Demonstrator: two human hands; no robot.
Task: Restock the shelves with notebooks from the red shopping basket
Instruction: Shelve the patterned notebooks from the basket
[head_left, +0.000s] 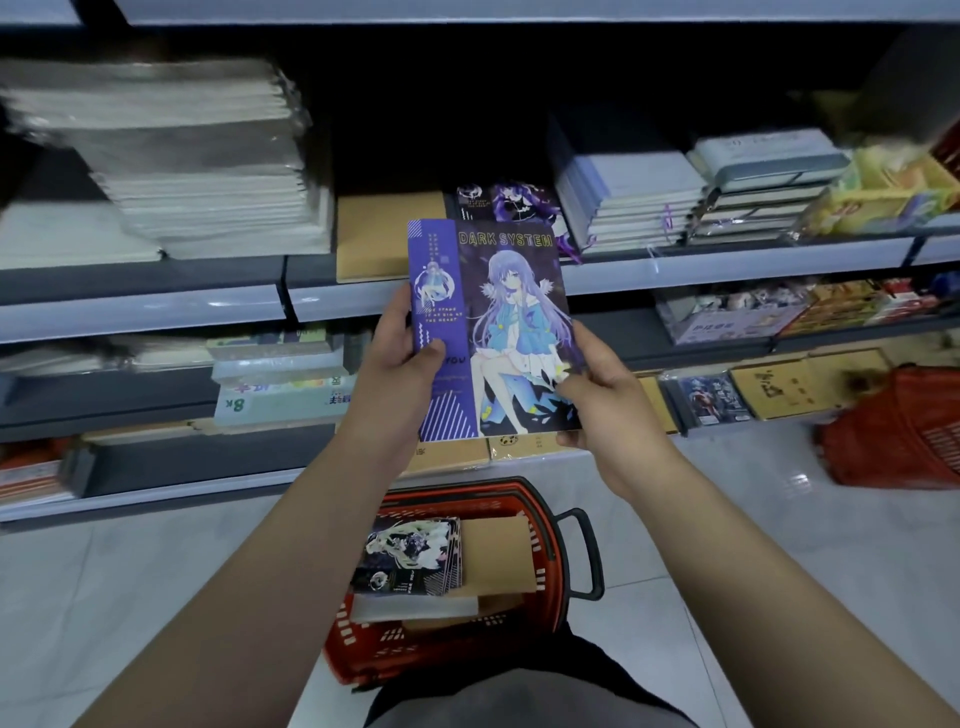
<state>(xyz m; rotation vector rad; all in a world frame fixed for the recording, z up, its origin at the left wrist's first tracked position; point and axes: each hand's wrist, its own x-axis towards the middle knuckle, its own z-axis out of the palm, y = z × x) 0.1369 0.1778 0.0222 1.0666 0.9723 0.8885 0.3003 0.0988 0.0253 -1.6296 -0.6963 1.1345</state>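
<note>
Both my hands hold up a purple notebook with a cartoon girl and the words "DARK SYSTEM" on its cover, in front of the middle shelf. My left hand grips its left edge, thumb on the cover. My right hand pinches its lower right corner. On the shelf just behind lies a similar purple notebook beside a brown one. Below my arms, on the floor, stands the red shopping basket with a dark illustrated notebook and brown notebooks in it.
Wrapped white notebook stacks fill the shelf's left side; blue-grey stacks and yellow packs its right. Lower shelves hold more stationery. A second red basket sits at the right on the pale tiled floor.
</note>
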